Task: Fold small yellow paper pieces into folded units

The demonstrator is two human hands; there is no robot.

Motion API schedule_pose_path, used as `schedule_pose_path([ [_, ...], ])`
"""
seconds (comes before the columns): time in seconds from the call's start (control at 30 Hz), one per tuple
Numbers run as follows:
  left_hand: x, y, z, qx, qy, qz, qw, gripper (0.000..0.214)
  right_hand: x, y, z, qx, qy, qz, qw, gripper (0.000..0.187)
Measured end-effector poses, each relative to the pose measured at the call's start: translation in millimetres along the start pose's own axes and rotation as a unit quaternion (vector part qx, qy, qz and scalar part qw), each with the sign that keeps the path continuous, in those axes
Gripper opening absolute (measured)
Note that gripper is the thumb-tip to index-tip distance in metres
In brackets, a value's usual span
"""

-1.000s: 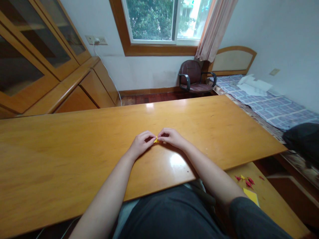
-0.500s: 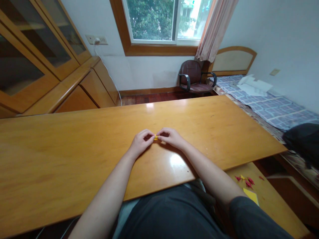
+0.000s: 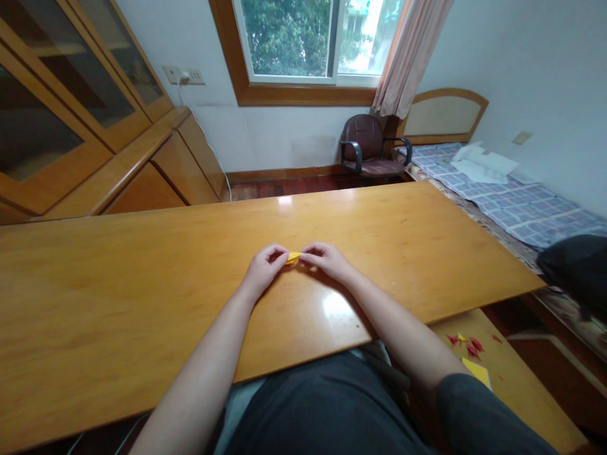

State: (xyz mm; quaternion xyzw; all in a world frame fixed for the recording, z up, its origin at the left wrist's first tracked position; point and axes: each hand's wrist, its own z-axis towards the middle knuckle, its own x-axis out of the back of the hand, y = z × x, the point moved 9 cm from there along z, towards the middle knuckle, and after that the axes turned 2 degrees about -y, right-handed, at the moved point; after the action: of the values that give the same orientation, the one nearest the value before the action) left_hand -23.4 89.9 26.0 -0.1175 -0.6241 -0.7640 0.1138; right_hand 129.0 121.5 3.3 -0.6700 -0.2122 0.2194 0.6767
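A small piece of folded yellow paper point(image 3: 294, 258) is pinched between my two hands, just above the wooden table point(image 3: 142, 291). My left hand point(image 3: 265, 265) grips its left end between thumb and fingers. At the opposite end, the thumb and fingertips of my right hand point(image 3: 327, 260) close on the paper. The fingertips cover both ends, so its full shape is hidden.
On a lower wooden surface point(image 3: 516, 385) at my right lie several small red folded-paper pieces point(image 3: 474, 347), a yellow one point(image 3: 461, 338) and a yellow paper sheet point(image 3: 478, 371). Beyond the table stands a brown armchair point(image 3: 365, 145); a bed point(image 3: 516, 196) is to the right.
My hands have drawn slightly apart, the left one moving a little to the left. More of the yellow paper shows between my fingertips.
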Motion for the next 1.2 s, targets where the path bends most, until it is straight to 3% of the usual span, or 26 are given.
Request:
schedule_pose_path([
  [0.3,-4.1,5,-1,-0.011,-0.007,0.037,0.999,0.019,1,-10,0,0.041,0.025,-0.045,0.998,0.028],
  [0.67,-7.0,-10,2,0.064,0.007,-0.043,0.997,0.026,-3,2,4,-0.008,0.018,-0.039,0.999,0.027],
  [0.93,-22.3,-13,-2,0.13,-0.05,-0.122,0.983,0.032,0,0,3,-0.035,0.028,0.006,0.999,0.035],
  [1.2,-29.9,-12,-5,0.157,-0.063,-0.145,0.975,0.038,1,0,4,-0.027,0.03,-0.001,0.999,0.035],
])
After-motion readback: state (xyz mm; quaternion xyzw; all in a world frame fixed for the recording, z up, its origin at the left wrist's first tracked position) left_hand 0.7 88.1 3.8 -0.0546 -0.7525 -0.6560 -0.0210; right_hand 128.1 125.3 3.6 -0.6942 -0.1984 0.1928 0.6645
